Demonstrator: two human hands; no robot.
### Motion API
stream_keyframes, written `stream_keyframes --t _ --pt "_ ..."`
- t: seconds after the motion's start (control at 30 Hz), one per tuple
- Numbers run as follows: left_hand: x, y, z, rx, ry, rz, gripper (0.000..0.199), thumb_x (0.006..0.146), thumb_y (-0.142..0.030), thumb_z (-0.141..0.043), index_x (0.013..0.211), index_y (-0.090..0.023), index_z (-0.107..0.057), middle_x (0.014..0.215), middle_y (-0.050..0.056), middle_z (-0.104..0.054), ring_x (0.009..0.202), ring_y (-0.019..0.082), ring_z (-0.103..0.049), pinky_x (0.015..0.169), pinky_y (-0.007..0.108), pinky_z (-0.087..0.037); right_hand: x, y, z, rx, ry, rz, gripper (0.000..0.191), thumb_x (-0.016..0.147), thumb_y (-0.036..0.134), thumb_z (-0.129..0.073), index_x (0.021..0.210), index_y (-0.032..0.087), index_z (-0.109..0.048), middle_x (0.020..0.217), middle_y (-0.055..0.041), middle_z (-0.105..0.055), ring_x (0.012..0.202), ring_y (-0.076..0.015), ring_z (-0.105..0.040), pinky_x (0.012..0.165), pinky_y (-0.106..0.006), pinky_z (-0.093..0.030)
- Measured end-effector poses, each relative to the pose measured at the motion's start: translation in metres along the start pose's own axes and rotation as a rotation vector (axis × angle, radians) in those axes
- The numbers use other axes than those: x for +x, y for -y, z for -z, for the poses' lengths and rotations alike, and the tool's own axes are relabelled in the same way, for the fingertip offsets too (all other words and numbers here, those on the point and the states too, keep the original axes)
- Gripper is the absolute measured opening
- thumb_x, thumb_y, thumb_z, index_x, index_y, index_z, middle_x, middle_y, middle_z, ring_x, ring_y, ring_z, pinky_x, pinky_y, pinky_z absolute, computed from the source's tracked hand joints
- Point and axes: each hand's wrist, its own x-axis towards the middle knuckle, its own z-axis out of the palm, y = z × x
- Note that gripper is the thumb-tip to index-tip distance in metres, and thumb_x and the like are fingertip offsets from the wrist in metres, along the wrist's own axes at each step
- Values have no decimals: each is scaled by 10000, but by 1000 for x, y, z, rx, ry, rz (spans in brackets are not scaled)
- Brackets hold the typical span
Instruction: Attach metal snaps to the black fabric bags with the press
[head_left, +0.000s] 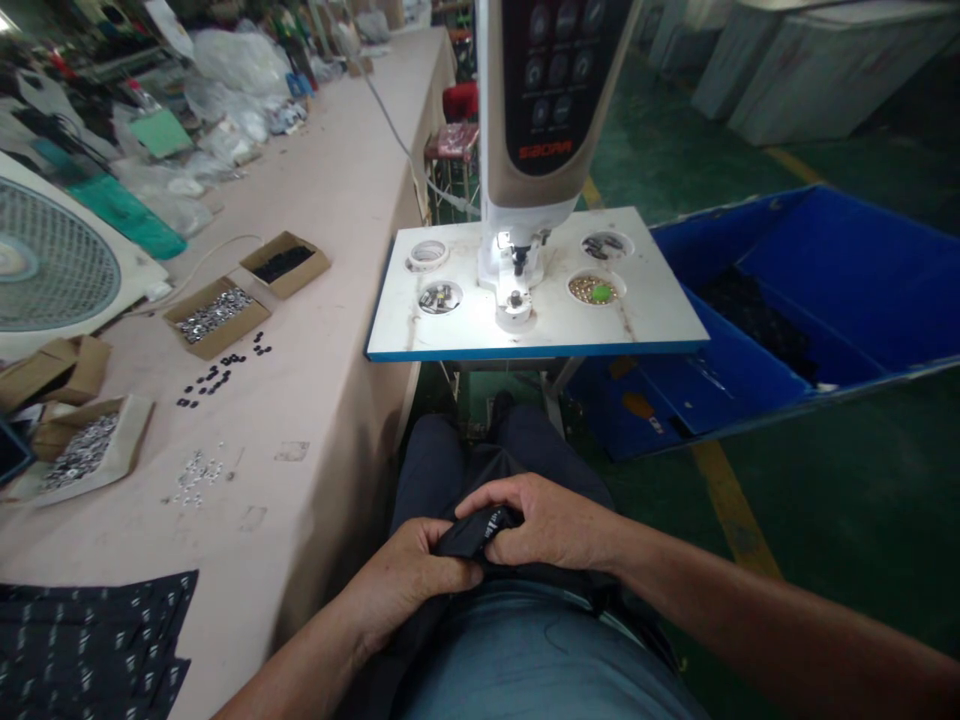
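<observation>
A piece of black cloth [466, 536] with small white print lies across my lap. My left hand [411, 570] pinches its folded edge between thumb and fingers. From the other side, my right hand [546, 525] grips the same fold, with the thumb below and the index finger over the top. Beyond my knees stands a snap-fastening machine [517, 170] with its lamp lit above a small white table [465, 335]. Round wells in that tabletop hold metal parts [439, 298] and gold-coloured studs [589, 288] with a green piece among them. Neither hand touches the machine.
On the long table [337, 200] at left are cardboard boxes of metal fasteners [217, 315], loose black pieces [217, 375], small silver pieces [199, 478], a fan [56, 250] and printed black cloth [90, 640]. A blue bin [862, 270] with dark cloth stands at right.
</observation>
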Motion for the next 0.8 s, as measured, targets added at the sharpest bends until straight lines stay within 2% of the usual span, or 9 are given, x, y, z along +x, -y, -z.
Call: stream_keyframes --t 0.17,0.33,0.6,0.73,0.8 --pt "-1 -3 -3 22 -7 9 299 593 -344 -763 717 -116 -616 628 -38 -440 598 80 -318 574 220 -221 -3 4 2 -78 31 25 562 647 257 -803 1198 182 -718 1004 -2 -731 919 -199 -655 827 -264 -481" --pt "1 -1 0 -12 34 5 275 631 -324 -759 758 -111 -639 653 -31 -467 606 81 -328 588 220 -227 -4 5 -1 -138 10 25 535 658 165 -713 1192 191 -722 907 15 -726 803 -164 -651 730 -230 -481" --pt "-3 -4 4 -11 76 6 306 630 -346 -795 769 -109 -660 656 -34 -484 610 82 -344 603 215 -243 -3 3 -6 -172 -36 9 571 627 134 -664 1189 202 -730 936 7 -742 826 -176 -657 728 -229 -483" --pt "-3 -7 -1 9 25 -13 311 631 -362 -784 749 -105 -655 652 -31 -473 606 80 -338 587 214 -240 -2 3 -7 -160 -53 9 595 609 119 -660 1196 192 -728 973 2 -742 859 -182 -657 766 -233 -483" --pt "-2 -7 -3 39 -3 -25 298 631 -359 -767 724 -107 -637 633 -39 -442 592 75 -306 564 219 -213 -2 2 -7 -149 -47 -1 606 609 120 -651 1206 192 -724 944 8 -737 826 -174 -650 731 -227 -480"
